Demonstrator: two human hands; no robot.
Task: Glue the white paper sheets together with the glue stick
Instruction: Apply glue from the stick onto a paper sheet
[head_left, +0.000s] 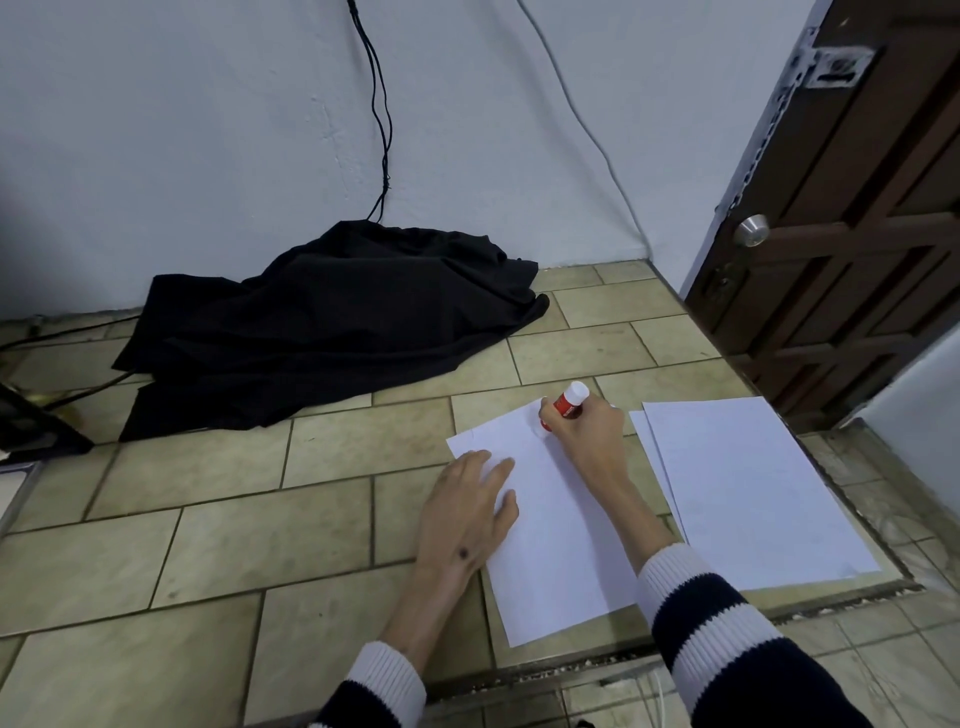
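Now, right hand (584, 431): I see it gripping the glue stick (568, 404), tip down on the near sheet (556, 540).
Left hand (470, 512): fingers flat, pressing that sheet.
Spare sheets (748, 483): right, on the tile floor (208, 545).

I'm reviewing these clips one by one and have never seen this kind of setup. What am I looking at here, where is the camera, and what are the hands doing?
There is no machine here: a person works with bare hands, and the single picture comes from a wide-angle camera worn on their head, looking forward and down. They work on a tiled floor by a wall. The left hand lies flat with straight fingers on a white paper sheet, pressing it in place. The right hand grips a red glue stick, tilted, its lower end at the sheet's far part. To the right lies a stack of white sheets, apart from the first. Behind are a heap of black cloth, cables on the wall and a brown door.
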